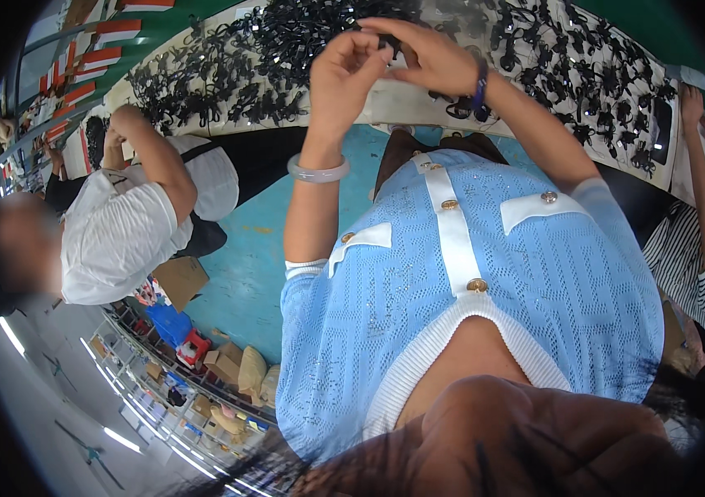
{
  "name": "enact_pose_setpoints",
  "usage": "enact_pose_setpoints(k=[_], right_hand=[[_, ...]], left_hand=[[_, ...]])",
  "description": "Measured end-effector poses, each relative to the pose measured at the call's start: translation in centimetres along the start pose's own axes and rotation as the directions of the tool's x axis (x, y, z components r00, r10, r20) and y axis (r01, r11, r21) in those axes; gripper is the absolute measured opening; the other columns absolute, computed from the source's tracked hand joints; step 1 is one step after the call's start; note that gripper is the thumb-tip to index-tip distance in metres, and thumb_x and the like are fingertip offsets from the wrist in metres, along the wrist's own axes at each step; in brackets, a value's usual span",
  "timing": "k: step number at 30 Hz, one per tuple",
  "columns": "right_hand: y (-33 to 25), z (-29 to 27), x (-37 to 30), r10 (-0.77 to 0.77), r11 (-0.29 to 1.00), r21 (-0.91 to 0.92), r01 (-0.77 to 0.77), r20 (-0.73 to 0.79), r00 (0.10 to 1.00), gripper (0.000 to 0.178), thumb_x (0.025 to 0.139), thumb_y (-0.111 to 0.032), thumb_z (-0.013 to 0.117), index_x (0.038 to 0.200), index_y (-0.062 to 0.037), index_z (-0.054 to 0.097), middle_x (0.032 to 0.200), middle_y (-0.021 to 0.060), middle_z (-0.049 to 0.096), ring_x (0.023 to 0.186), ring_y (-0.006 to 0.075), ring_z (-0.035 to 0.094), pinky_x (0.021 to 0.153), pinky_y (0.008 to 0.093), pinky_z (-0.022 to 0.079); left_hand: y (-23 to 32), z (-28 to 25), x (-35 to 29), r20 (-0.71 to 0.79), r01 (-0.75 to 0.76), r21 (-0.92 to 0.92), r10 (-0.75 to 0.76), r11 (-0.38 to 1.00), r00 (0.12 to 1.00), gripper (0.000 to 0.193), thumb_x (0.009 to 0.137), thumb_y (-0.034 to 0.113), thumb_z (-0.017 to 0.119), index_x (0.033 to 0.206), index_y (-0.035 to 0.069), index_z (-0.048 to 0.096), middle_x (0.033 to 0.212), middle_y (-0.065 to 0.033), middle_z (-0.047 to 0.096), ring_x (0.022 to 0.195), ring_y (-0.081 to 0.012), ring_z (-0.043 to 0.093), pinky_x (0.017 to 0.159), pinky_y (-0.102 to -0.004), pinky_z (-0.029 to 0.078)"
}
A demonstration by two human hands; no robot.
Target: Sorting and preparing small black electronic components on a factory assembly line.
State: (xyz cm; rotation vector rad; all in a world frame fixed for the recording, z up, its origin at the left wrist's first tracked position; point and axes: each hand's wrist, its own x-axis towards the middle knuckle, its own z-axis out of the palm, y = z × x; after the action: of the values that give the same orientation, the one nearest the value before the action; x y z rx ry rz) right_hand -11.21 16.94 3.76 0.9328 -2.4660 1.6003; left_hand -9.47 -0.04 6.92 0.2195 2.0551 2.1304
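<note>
Above the near edge of the table, my left hand (346, 79) is raised with its fingers curled and its thumb and fingertips pinched together. A pale bangle sits on that wrist. My right hand (435, 60) meets it from the right, index finger and thumb bent toward the left fingertips; a dark band circles its wrist. A small black piece with a shiny spot (386, 41) shows between the two hands, too small and covered to name. Beyond them, a dense heap of black cables (294, 33) lies on the white tabletop (394, 108).
More black cables (567, 74) are spread to the right, others to the left. A co-worker in a white top (125, 240) works at the left; another in striped clothing (696, 265) stands at the right. Boxes (224, 362) and shelves stand behind on the blue-green floor (245, 282).
</note>
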Motion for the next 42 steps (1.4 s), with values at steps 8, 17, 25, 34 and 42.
enact_pose_setpoints(k=[8,17,25,34,42], right_hand=[[-5.8,-4.1,8.5,-0.041,0.999,-0.008,0.043,0.165,0.985,0.016,0.082,-0.012,0.058,0.092,0.0,0.062,0.072,0.0121,0.063,0.063,0.0203,0.061,0.058,0.03,0.046],[-12.7,-4.8,10.8,-0.196,0.954,0.273,0.12,0.27,0.943,0.014,0.08,-0.008,0.057,0.087,0.0042,0.06,0.067,0.0088,0.061,0.058,0.014,0.057,0.056,0.0271,0.045],[-11.0,-5.4,9.7,-0.248,0.905,-0.257,0.339,0.329,0.911,0.015,0.077,-0.017,0.058,0.08,-0.0025,0.06,0.071,0.0143,0.062,0.064,0.0318,0.06,0.058,0.0385,0.046],[-2.7,-3.4,-0.1,0.264,0.874,-0.483,0.06,0.574,0.775,0.024,0.085,-0.03,0.057,0.086,-0.0061,0.062,0.094,0.0093,0.057,0.084,0.0297,0.057,0.069,0.0393,0.045],[-0.7,1.0,-5.6,0.138,0.947,-0.312,-0.072,0.196,0.971,0.016,0.083,-0.016,0.058,0.088,-0.0013,0.061,0.082,0.0113,0.057,0.084,0.0306,0.055,0.072,0.0379,0.044]], left_hand=[[6.5,-5.6,-2.8,-0.503,-0.374,0.189,0.416,0.908,0.758,0.015,0.08,-0.002,0.065,0.093,0.001,0.06,0.077,-0.0043,0.062,0.06,-0.0074,0.055,0.052,-0.0177,0.043],[3.9,-4.4,-2.5,-0.084,-0.075,-0.199,0.059,0.977,0.995,0.037,0.077,-0.006,0.059,0.112,0.0,0.048,0.078,-0.0038,0.059,0.068,-0.0103,0.057,0.059,-0.0207,0.045],[0.0,-6.5,-3.9,-0.098,0.094,0.197,-0.076,0.976,0.992,0.012,0.078,0.01,0.067,0.085,0.0,0.065,0.073,-0.0007,0.059,0.059,-0.0069,0.049,0.056,-0.0213,0.041],[-4.3,-7.0,-5.0,-0.366,0.31,0.697,-0.051,0.646,0.929,0.018,0.077,0.022,0.062,0.086,0.009,0.067,0.073,-0.0086,0.065,0.067,-0.025,0.064,0.06,-0.0346,0.048],[-13.4,-5.1,-2.0,-0.452,0.362,0.772,0.05,0.522,0.891,0.024,0.07,0.024,0.067,0.086,0.006,0.067,0.084,-0.0116,0.065,0.078,-0.0296,0.063,0.068,-0.0395,0.05]])
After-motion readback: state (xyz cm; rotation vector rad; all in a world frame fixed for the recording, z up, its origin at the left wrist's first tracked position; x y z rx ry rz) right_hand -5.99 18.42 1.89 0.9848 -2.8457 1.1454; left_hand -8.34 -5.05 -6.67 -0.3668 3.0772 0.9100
